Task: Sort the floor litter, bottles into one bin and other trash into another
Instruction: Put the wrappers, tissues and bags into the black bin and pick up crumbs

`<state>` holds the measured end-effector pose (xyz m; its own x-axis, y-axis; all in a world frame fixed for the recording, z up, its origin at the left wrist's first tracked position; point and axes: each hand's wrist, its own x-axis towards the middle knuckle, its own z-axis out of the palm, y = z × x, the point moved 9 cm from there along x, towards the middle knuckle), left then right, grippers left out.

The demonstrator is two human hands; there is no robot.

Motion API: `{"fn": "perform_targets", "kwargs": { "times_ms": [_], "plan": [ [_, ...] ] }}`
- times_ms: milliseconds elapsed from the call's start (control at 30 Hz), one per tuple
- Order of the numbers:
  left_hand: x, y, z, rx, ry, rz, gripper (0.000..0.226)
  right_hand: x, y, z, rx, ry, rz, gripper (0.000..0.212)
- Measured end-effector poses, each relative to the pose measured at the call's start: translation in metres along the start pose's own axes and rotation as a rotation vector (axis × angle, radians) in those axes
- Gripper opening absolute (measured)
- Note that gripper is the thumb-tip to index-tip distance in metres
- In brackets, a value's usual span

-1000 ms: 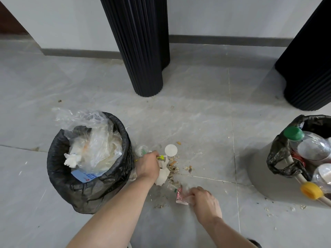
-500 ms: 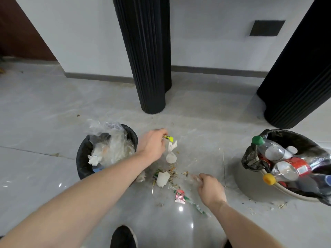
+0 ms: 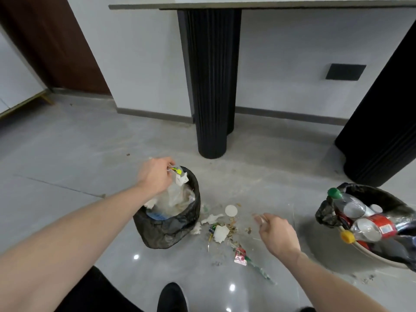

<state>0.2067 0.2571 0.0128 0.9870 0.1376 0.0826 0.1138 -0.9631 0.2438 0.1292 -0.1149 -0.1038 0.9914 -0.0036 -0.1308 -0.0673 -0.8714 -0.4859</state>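
Note:
My left hand (image 3: 156, 175) hovers over the black-lined trash bin (image 3: 166, 228) and pinches a crumpled white tissue with a yellow-green wrapper (image 3: 181, 175). The bin holds clear plastic bags and paper. My right hand (image 3: 278, 235) hangs above the floor right of the litter pile, fingers loosely curled, holding nothing I can make out. On the floor between the bins lie a round white lid (image 3: 231, 210), white paper scraps (image 3: 220, 233), a red wrapper (image 3: 240, 256) and crumbs. The bottle bin (image 3: 369, 194) at the right holds several plastic bottles (image 3: 364, 224).
Black fluted table legs stand behind, one at the centre (image 3: 211, 86) and one at the far right (image 3: 387, 122). My black shoe (image 3: 172, 298) is at the bottom edge. A wall with a grey skirting runs across the back.
My left hand has lifted the tissue and wrapper from the floor pile and carried them left, over the trash bin. My right hand has let go of the red wrapper and risen off the floor.

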Motion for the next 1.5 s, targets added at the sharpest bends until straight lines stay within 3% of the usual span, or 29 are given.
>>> {"fn": "perform_targets", "kwargs": {
  "times_ms": [167, 300, 567, 767, 867, 967, 1033, 1100, 1333, 1500],
  "plan": [
    [-0.005, -0.04, 0.025, 0.017, -0.232, -0.154, 0.061, -0.001, -0.018, -0.003, 0.015, -0.005, -0.021, 0.038],
    [-0.003, -0.057, 0.016, -0.007, -0.257, -0.194, 0.069, 0.002, -0.034, 0.001, 0.028, -0.009, -0.007, 0.033],
    [-0.007, -0.097, 0.004, -0.153, -0.241, -0.227, 0.043, 0.045, -0.138, 0.006, 0.06, 0.007, -0.165, 0.023],
    [-0.011, -0.13, 0.011, -0.116, -0.286, -0.249, 0.045, 0.073, -0.231, 0.019, 0.18, 0.004, -0.251, 0.04],
    [-0.007, -0.132, 0.003, -0.038, -0.228, -0.216, 0.042, 0.075, -0.268, 0.056, 0.066, -0.1, -0.374, 0.018],
    [0.0, -0.122, -0.006, -0.014, -0.141, -0.151, 0.039, 0.061, -0.282, 0.113, -0.118, -0.357, -0.499, 0.051],
    [0.004, -0.113, -0.009, -0.018, -0.112, -0.123, 0.039, 0.052, -0.283, 0.135, -0.191, -0.431, -0.552, 0.069],
    [0.006, -0.103, -0.008, 0.003, -0.119, -0.091, 0.038, 0.048, -0.277, 0.142, -0.181, -0.417, -0.564, 0.073],
    [-0.007, -0.045, 0.013, 0.097, -0.222, 0.12, 0.043, 0.034, -0.209, 0.095, 0.125, -0.14, -0.605, 0.042],
    [-0.031, 0.036, 0.032, 0.101, -0.255, 0.336, 0.04, 0.034, -0.097, 0.073, 0.082, -0.096, -0.365, 0.037]
  ]
}}
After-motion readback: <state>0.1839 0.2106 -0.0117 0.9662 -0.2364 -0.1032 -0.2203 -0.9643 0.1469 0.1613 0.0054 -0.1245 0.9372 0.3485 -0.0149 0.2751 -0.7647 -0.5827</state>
